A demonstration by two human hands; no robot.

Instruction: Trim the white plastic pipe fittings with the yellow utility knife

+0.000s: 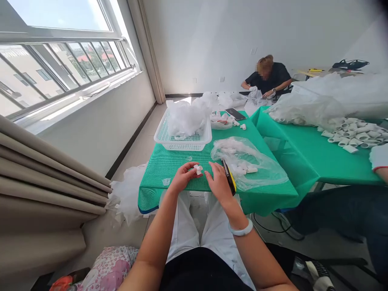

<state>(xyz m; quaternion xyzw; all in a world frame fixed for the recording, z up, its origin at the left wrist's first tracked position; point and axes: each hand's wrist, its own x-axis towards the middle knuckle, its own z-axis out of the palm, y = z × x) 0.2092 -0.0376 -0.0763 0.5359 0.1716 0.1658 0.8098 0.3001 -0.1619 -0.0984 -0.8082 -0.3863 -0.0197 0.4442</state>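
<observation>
Over the front edge of the green-covered table (pixel 188 185), my left hand (pixel 181 178) pinches a small white plastic pipe fitting (pixel 198 169) between thumb and fingers. My right hand (pixel 218 184) is just to the right of it, fingers apart, with nothing visible in its grasp. A yellow-and-black object (pixel 232 184), partly hidden by that hand, lies along its outer side; its kind is unclear. Further right, a clear plastic bag (pixel 266 167) contains several white fittings (pixel 242 166). Small scraps of clear plastic (pixel 166 182) lie left of my left hand.
A white perforated basket (pixel 183 146) with clear plastic bags stands behind my hands. Behind the bag are more fittings (pixel 222 120) and a dark flat device (pixel 235 114). White pipe pieces (pixel 354 133) are heaped on the right table. A person (pixel 274 76) works at the back.
</observation>
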